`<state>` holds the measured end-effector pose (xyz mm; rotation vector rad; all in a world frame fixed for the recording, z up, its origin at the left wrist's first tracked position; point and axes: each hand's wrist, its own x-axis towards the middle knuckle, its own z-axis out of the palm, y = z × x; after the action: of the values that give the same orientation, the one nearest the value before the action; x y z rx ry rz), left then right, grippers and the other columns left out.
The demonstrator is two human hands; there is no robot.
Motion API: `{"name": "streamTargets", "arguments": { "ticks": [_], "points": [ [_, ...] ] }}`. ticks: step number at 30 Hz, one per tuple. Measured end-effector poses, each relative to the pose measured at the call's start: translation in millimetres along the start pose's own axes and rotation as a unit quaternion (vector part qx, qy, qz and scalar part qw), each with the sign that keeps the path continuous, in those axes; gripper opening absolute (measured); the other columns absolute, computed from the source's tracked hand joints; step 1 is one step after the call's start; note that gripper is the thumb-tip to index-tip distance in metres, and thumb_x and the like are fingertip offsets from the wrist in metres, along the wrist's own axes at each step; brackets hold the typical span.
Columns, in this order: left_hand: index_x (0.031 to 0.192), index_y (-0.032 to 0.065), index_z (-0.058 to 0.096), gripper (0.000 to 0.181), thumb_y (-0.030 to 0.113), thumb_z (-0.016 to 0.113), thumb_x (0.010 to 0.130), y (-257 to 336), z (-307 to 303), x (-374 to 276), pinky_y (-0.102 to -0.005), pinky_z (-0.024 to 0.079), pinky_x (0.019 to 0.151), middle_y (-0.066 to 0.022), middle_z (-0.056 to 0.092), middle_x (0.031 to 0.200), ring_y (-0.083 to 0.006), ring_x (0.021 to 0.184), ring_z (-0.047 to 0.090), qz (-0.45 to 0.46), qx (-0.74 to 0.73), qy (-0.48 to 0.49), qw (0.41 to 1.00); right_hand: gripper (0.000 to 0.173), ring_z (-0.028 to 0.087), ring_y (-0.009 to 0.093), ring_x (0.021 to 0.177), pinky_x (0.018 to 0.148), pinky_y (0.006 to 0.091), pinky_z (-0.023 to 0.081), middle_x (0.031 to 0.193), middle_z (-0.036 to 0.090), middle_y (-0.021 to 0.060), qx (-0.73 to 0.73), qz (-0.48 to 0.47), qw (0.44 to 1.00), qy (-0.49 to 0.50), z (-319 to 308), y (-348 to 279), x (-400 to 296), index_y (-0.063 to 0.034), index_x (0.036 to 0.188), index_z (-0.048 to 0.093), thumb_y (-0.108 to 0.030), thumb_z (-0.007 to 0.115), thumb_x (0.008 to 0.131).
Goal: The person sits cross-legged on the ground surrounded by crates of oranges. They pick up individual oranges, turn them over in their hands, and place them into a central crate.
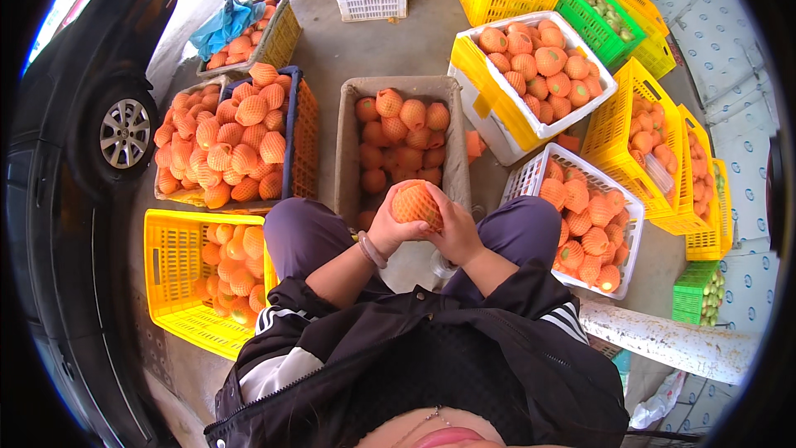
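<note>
Between my knees, my left hand (396,224) and my right hand (456,230) clasp one round fruit (415,205) wrapped in an orange foam net. Both palms press it from the sides, and the fingers' undersides are hidden. Just beyond my hands stands a lined crate (403,83) with a grey-brown rim, holding several netted fruits (412,115) in layers. At my left knee a yellow plastic crate (177,274) leans with netted fruit gathered on its right side. Beside my right knee is a white plastic crate (635,236) filled with the same netted fruit.
A heaped blue-rimmed crate (298,137) stands front left, a white foam box (491,130) of fruit front right. Yellow crates (622,99) line the right side. A dark car (68,137) is parked at left; a white pole (671,339) crosses at right.
</note>
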<state>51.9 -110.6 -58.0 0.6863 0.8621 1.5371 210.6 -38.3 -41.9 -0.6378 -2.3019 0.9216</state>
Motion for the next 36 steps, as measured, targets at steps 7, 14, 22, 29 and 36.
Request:
{"name": "streamTargets", "arguments": {
  "ticks": [7,14,22,29,36],
  "points": [
    [0.133,0.0036,0.035,0.087,0.014,0.088,0.064,-10.7,1.9,3.8,-0.0346,0.045,0.099,-0.0090,0.053,0.123,-0.0178,0.114,0.053,0.027,0.095,0.040,0.994,0.106,0.050,0.029,0.125,0.103,0.0382,0.042,0.140,0.043,0.0161,0.210,0.081,0.973,-0.056,-5.4,1.8,6.6,-0.0186,0.153,0.011,-0.006,0.078,0.072],
    [0.131,0.0048,0.033,0.088,0.013,0.088,0.063,11.6,13.2,-3.3,-0.0335,0.048,0.095,-0.0108,0.052,0.122,-0.0184,0.111,0.055,0.092,0.282,0.030,0.954,0.126,0.034,0.024,0.137,0.110,0.0388,0.033,0.149,0.027,0.0105,0.482,0.167,0.845,-0.157,-16.0,0.8,8.8,-0.0194,0.154,-0.006,-0.003,0.084,0.067],
    [0.129,0.0035,0.039,0.084,0.014,0.087,0.062,5.3,13.7,-2.4,-0.0395,0.047,0.091,-0.0174,0.053,0.122,-0.0336,0.107,0.057,0.204,0.509,0.077,0.833,0.120,0.036,0.022,0.134,0.109,0.0365,0.037,0.148,0.029,0.0117,0.349,0.111,0.927,-0.083,-10.3,-6.0,10.9,-0.0116,0.152,0.009,-0.009,0.090,0.063],
    [0.139,0.0030,0.031,0.106,0.024,0.092,0.055,8.6,11.9,-0.8,-0.0415,0.042,0.097,-0.0173,0.052,0.129,-0.0336,0.115,0.053,0.231,0.461,0.054,0.855,0.074,0.052,0.020,0.119,0.103,0.0366,0.043,0.134,0.050,0.0088,0.594,0.231,0.769,-0.043,-19.3,5.7,5.3,-0.0073,0.141,0.034,-0.024,0.076,0.081],
    [0.144,0.0022,0.026,0.113,0.027,0.094,0.056,-2.3,11.7,6.1,-0.0396,0.037,0.106,-0.0176,0.048,0.134,-0.0295,0.126,0.047,0.265,0.331,0.017,0.905,0.063,0.056,0.019,0.114,0.099,0.0339,0.044,0.126,0.056,0.0064,0.656,0.287,0.694,-0.076,-14.3,4.3,6.8,-0.0070,0.137,0.042,-0.054,0.048,0.096]
  ]
}}
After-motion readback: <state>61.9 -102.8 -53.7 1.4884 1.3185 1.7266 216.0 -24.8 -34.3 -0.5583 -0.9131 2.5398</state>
